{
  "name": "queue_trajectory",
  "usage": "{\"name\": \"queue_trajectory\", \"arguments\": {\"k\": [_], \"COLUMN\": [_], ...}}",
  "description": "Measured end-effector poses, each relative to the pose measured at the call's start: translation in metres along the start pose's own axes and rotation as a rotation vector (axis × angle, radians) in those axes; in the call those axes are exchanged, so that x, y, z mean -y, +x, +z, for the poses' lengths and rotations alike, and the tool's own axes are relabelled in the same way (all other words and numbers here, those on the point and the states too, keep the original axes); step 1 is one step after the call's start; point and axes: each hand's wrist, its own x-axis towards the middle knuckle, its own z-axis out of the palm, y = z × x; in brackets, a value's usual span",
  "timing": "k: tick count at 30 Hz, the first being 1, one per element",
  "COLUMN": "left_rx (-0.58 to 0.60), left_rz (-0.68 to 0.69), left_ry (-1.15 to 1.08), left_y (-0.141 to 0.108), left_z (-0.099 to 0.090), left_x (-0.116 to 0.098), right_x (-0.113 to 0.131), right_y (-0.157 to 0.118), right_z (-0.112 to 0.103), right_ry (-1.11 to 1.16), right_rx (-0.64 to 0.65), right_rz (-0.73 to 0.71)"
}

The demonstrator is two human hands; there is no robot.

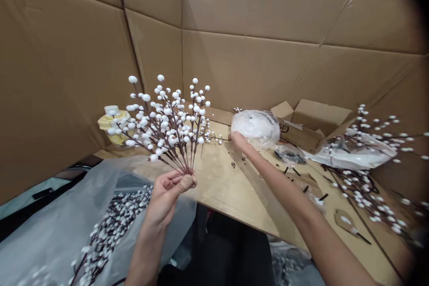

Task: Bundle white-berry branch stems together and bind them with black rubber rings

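Observation:
My left hand (167, 194) is closed around the gathered stems of a bunch of artificial white berry branches (170, 120), held upright with the dark twigs fanning out above my fingers. My right hand (238, 140) reaches across the light wooden tabletop (231, 196). Its curled fingers rest against the lower edge of a bundle of clear plastic wrap (256, 127) with white berries inside. Whether those fingers grip the wrap is hidden.
Cardboard walls (254, 71) rise behind the table. An open cardboard box (317, 120) stands back right, near more berry branches (362, 187) and a kraft paper tag (345, 221). Left of my hands, a translucent plastic sheet (56, 237) covers further branches, and a yellow-and-white jar (114, 125) stands by the wall.

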Motion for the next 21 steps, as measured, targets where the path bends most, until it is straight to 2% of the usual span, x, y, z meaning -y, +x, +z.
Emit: {"name": "queue_trajectory", "arguments": {"k": [3,5,9,10,12,15,17,21], "left_rx": [-0.009,0.001,0.047,0.067,0.120,0.214,0.255,0.298], "left_rz": [0.002,0.005,-0.008,-0.014,-0.017,0.021,0.055,0.081], "left_ry": [-0.007,-0.019,-0.036,-0.035,-0.030,-0.008,0.002,0.032], "left_y": [0.001,0.003,0.005,0.005,0.003,-0.002,-0.006,-0.013], "left_z": [0.001,0.003,0.010,0.013,0.021,0.034,0.041,0.048], "left_x": [-0.001,0.000,0.004,0.005,0.007,0.008,0.007,0.003], "right_x": [0.001,0.003,0.022,0.032,0.055,0.084,0.094,0.096], "right_y": [-0.008,-0.027,-0.097,-0.116,-0.149,-0.175,-0.180,-0.184], "right_z": [-0.024,-0.050,-0.100,-0.107,-0.112,-0.105,-0.099,-0.096], "right_ry": [0.079,0.177,0.444,0.649,0.822,0.811,0.758,0.631], "right_rx": [-0.066,-0.106,-0.115,-0.065,0.130,0.315,0.318,0.189], "right_rz": [0.015,-0.004,-0.151,-0.248,-0.372,-0.473,-0.513,-0.562]}}
